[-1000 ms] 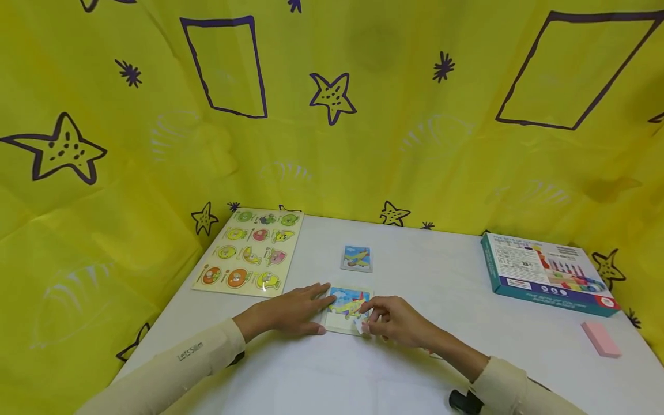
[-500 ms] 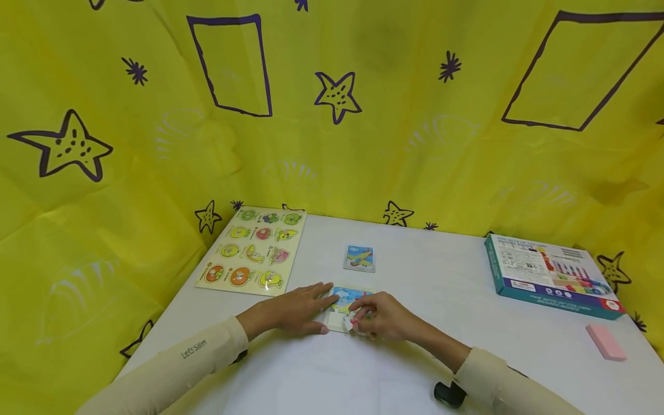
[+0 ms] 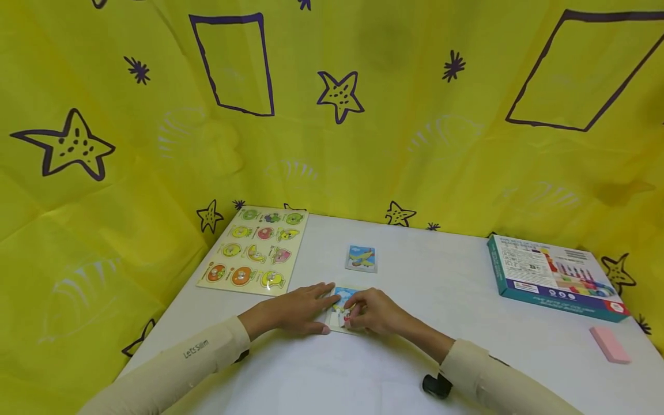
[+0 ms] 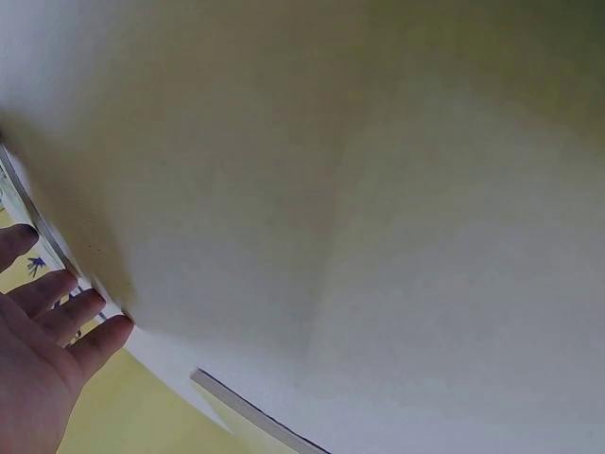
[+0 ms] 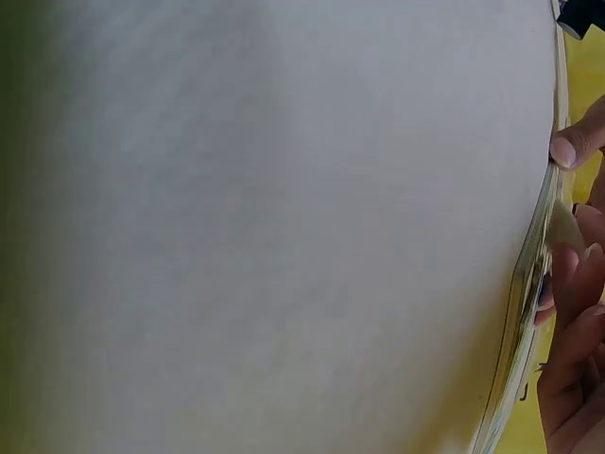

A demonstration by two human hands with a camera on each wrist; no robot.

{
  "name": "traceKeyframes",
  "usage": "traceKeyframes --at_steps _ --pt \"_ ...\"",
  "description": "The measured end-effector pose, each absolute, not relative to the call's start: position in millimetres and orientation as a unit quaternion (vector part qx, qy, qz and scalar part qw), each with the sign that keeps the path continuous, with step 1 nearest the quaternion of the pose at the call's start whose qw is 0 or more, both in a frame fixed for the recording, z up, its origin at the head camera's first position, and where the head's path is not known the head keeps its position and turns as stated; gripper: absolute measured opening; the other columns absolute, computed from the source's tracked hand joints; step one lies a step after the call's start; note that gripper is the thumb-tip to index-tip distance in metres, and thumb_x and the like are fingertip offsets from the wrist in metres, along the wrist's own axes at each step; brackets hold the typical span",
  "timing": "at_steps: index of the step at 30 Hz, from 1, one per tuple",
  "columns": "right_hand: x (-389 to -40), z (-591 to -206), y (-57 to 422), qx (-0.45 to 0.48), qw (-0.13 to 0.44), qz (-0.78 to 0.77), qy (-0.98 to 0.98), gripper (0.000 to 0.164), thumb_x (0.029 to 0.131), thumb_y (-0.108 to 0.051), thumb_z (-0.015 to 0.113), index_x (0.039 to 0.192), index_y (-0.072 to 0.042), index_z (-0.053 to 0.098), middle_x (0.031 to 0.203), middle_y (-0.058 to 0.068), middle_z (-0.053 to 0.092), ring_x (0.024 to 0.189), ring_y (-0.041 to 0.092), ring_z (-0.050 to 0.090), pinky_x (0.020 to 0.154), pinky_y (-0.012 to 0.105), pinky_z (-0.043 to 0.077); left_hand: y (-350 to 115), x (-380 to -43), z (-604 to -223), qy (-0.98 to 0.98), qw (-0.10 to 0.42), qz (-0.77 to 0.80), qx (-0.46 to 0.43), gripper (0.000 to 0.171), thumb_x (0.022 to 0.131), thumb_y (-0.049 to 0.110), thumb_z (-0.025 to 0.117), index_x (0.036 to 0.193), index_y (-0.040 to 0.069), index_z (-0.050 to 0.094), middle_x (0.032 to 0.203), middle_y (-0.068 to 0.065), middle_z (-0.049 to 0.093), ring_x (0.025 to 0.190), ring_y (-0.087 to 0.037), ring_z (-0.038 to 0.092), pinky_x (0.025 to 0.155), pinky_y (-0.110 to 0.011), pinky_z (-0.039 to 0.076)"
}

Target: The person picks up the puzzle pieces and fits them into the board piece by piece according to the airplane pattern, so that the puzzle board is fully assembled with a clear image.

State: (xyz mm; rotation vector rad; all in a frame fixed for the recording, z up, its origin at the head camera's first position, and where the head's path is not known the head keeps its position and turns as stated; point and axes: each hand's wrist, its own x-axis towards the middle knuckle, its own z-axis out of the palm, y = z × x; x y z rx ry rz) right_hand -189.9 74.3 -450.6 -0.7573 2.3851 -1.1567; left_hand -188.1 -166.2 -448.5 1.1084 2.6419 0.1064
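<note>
A small jigsaw puzzle board [image 3: 343, 293] with a blue-sky and airplane picture lies on the white table in the head view. My left hand [image 3: 301, 311] rests at its left edge, fingers extended; the left wrist view shows the same hand [image 4: 43, 350] with its fingers spread along the board's edge. Over the lower part of the board, my right hand [image 3: 381, 311] pinches a small puzzle piece [image 3: 343, 317] between thumb and fingers. The right wrist view shows the piece [image 5: 565, 227] tilted above the board, held by the right hand [image 5: 577, 350]. Part of the picture is hidden behind the right fingers.
Behind the board lies a small airplane picture card [image 3: 361, 259]. A fruit puzzle board [image 3: 249, 251] lies at the back left. At the right are a boxed set [image 3: 557, 276] and a pink block [image 3: 610, 344]. A yellow patterned curtain [image 3: 373, 161] borders the table.
My right hand has moved left over the board with the puzzle piece, lowering it towards the pale lower area. The left hand stays at the board's edge. The view has shifted slightly.
</note>
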Motion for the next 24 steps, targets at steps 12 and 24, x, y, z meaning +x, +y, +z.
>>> traceKeyframes --at_steps 12,24 --pt "-188 -448 64 -0.243 0.183 -0.373 0.876 0.027 0.08 -0.014 0.084 0.102 -0.005 0.07 0.07 -0.006 0.065 0.06 0.008 0.056 0.053 0.021 0.042 -165 -188 -447 0.914 0.144 0.042 0.376 0.075 0.098 0.055 0.057 0.158 0.017 0.034 0.166 -0.012 0.026 0.151 -0.035 0.029 0.119 -0.049 0.033" --pt "-187 -447 62 -0.238 0.163 -0.336 0.897 0.017 0.081 -0.013 0.082 0.095 -0.007 0.075 0.067 -0.008 0.063 0.062 0.009 0.056 0.056 0.023 0.042 -165 -187 -445 0.916 0.148 0.049 0.369 0.074 0.097 0.054 0.058 0.157 0.017 0.035 0.166 -0.012 0.026 0.151 -0.035 0.029 0.119 -0.049 0.034"
